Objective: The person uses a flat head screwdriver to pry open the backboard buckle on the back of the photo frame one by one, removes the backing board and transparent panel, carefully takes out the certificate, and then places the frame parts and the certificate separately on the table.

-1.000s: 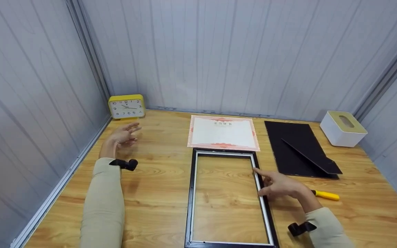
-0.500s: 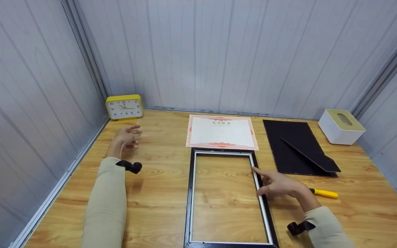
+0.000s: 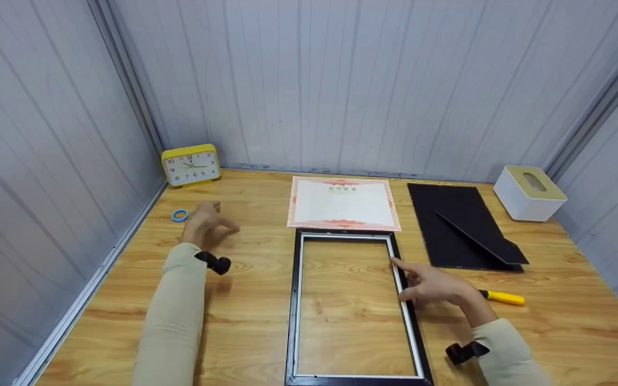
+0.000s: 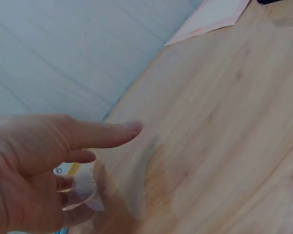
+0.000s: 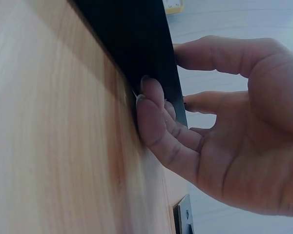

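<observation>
A black picture frame [image 3: 293, 300] with a silver inner lip lies on the wooden table. On its right side my right hand [image 3: 433, 284] grips the bar; in the right wrist view thumb and index finger hook over the top edge and the other fingers curl against the outer face. My left hand [image 3: 207, 221] hovers at the table's left with thumb extended and fingers loosely bent. Beside it lies a blue ring [image 3: 179, 220], shaped like a tape roll. A pale translucent patch [image 4: 84, 187] shows by the left fingers; what it is, I cannot tell.
Behind the frame lies a red-bordered certificate [image 3: 341, 206]. At right are black backing boards [image 3: 438, 236], one propped on the other, and a yellow-handled tool [image 3: 506, 298]. A yellow clock [image 3: 191, 165] and a tissue box [image 3: 530, 195] stand near the back wall.
My left hand has moved right and slightly toward me and turned, bringing the blue ring into sight beside it. My right hand stays on the picture frame.
</observation>
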`<state>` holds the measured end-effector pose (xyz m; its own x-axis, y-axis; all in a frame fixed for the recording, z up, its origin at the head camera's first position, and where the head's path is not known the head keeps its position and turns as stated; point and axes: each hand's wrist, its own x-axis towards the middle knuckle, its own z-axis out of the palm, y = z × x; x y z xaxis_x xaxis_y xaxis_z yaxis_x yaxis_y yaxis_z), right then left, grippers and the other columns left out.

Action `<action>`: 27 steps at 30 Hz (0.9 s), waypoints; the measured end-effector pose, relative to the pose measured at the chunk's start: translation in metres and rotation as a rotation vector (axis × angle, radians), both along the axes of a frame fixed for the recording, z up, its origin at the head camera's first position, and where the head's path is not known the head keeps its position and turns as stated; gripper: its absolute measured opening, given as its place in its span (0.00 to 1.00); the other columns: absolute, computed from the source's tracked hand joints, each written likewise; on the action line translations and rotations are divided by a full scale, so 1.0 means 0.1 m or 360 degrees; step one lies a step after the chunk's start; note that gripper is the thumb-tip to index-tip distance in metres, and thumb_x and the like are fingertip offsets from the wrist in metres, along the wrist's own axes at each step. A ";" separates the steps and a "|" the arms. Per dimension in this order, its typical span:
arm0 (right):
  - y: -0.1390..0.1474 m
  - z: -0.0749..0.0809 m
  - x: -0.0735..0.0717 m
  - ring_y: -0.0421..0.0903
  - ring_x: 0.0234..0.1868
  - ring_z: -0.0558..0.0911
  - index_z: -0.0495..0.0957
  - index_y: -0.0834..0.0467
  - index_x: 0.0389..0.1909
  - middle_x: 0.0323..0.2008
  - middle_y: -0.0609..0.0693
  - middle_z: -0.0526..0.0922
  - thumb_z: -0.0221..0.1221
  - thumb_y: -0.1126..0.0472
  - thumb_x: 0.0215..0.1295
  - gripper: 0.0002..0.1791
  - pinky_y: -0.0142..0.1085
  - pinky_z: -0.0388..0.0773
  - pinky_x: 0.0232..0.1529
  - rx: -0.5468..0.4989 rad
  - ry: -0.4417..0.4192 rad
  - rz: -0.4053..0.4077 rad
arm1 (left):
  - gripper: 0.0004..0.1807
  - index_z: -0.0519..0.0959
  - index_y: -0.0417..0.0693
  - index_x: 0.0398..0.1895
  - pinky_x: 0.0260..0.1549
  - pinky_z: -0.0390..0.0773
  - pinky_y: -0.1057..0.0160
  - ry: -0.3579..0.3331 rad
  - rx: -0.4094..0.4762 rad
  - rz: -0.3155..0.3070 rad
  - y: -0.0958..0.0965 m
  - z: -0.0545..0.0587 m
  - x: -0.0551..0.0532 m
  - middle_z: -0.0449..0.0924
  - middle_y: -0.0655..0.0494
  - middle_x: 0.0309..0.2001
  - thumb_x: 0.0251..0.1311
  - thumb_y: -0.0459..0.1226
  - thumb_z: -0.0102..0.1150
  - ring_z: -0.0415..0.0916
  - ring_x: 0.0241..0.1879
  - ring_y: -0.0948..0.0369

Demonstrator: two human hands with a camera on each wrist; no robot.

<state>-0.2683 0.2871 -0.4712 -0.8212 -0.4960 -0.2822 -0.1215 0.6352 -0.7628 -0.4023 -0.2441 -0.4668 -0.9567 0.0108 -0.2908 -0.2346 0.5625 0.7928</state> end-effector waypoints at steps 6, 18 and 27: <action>-0.01 -0.01 0.00 0.47 0.27 0.76 0.51 0.55 0.80 0.35 0.56 0.75 0.69 0.59 0.61 0.50 0.40 0.76 0.30 0.0033 0.0019 -0.0002 | 0.57 0.49 0.38 0.79 0.72 0.39 0.41 0.0047 -0.0259 -0.0012 0.08 -0.02 0.04 0.40 0.33 0.78 0.53 0.41 0.77 0.26 0.76 0.36; -0.01 -0.02 -0.02 0.47 0.28 0.76 0.51 0.54 0.80 0.36 0.57 0.74 0.69 0.59 0.62 0.50 0.40 0.76 0.31 0.0053 0.0019 -0.0006 | 0.52 0.55 0.34 0.76 0.69 0.29 0.34 0.0046 -0.0389 -0.0028 0.13 0.06 0.13 0.36 0.28 0.77 0.56 0.44 0.75 0.20 0.73 0.32; -0.01 -0.02 -0.02 0.49 0.26 0.78 0.50 0.58 0.79 0.32 0.56 0.77 0.68 0.60 0.62 0.50 0.40 0.77 0.29 0.0038 0.0057 0.0050 | 0.51 0.59 0.30 0.73 0.68 0.38 0.32 0.0037 -0.0454 -0.0057 0.11 0.02 0.14 0.52 0.27 0.70 0.55 0.47 0.74 0.33 0.73 0.30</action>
<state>-0.2704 0.2861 -0.4735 -0.8149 -0.5155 -0.2651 -0.1687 0.6484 -0.7423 -0.3881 -0.2335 -0.4645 -0.9637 -0.0341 -0.2647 -0.1939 0.7710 0.6065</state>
